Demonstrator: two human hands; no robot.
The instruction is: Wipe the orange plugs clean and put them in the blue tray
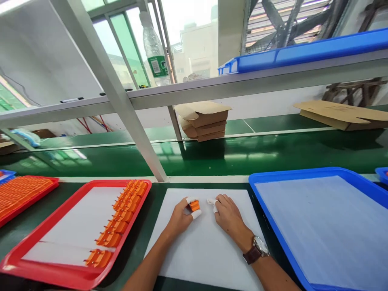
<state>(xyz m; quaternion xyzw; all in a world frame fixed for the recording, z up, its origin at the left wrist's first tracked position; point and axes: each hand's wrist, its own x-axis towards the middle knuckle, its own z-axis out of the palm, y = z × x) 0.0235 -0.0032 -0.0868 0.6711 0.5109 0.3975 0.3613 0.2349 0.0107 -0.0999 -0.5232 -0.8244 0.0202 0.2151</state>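
My left hand (181, 216) rests on a white sheet (206, 250) and pinches a small orange plastic part (194, 205) between thumb and forefinger, both wearing white finger cots. My right hand (226, 214), with a wristwatch (257, 247) on its wrist, lies just to the right of the part with its fingers curled and cot-covered fingertips pressed together; I cannot make out anything in them. A red tray (51, 266) to the left holds a row of several more orange parts (123, 216) along its right side.
An empty blue tray (327, 230) lined with a white sheet sits at the right. A second red tray (21, 194) full of orange parts is at far left. Behind runs a green conveyor belt (257, 153) with folded cardboard boxes (203, 120). A slanted white frame post (127, 117) crosses in front.
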